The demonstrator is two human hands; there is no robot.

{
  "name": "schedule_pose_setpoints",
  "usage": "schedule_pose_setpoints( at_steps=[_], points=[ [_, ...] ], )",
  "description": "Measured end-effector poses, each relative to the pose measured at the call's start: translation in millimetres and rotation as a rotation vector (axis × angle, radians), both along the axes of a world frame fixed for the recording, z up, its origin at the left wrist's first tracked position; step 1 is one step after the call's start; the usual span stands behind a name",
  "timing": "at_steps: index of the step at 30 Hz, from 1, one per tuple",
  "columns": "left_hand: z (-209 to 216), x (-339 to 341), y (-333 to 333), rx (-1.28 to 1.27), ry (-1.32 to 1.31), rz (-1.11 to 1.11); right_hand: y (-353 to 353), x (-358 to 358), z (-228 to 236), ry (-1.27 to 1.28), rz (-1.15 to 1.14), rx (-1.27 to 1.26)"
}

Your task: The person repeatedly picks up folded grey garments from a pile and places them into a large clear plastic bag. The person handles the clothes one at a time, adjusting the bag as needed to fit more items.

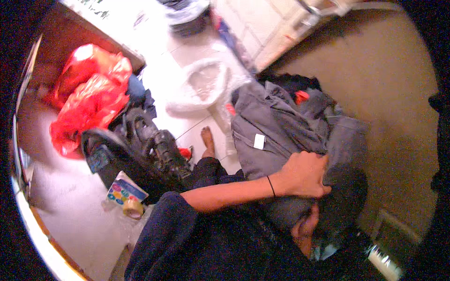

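A heap of grey cloth, a grey garment (281,140) with a small white label, lies in front of me on the right. My left hand (304,174), a black band at its wrist, reaches across and is closed in a fist on the garment's near part. Just below it, my right hand (307,228) curls at the cloth's near edge, its fingers partly hidden and blurred. A darker grey rounded bundle of cloth (347,187) bulges beside both hands.
On the left lie a red plastic bag (93,93), a black bag with straps (154,145), a card with coloured dots (125,188) and a tape roll (133,209). A white plastic sack (220,84) sits ahead on the tiled floor. A brown surface (389,93) borders the right.
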State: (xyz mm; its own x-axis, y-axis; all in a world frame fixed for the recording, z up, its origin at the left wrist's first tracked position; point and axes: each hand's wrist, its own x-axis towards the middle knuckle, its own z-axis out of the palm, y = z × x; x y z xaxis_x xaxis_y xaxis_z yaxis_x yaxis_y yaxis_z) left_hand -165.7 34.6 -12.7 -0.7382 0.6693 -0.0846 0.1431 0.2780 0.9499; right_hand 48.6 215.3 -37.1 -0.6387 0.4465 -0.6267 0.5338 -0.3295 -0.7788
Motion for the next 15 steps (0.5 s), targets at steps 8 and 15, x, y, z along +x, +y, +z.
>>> schedule_pose_setpoints(
  at_steps=[8, 15],
  points=[
    [-103.1, -50.9, -135.2, -0.139, -0.106, 0.204, -130.0, -112.6, -85.6, -0.184, 0.225, -0.330],
    [-154.4, -149.5, -195.2, -0.071, -0.147, 0.305, -200.7, -250.2, -155.9, -0.107, 0.473, -0.303]
  ],
)
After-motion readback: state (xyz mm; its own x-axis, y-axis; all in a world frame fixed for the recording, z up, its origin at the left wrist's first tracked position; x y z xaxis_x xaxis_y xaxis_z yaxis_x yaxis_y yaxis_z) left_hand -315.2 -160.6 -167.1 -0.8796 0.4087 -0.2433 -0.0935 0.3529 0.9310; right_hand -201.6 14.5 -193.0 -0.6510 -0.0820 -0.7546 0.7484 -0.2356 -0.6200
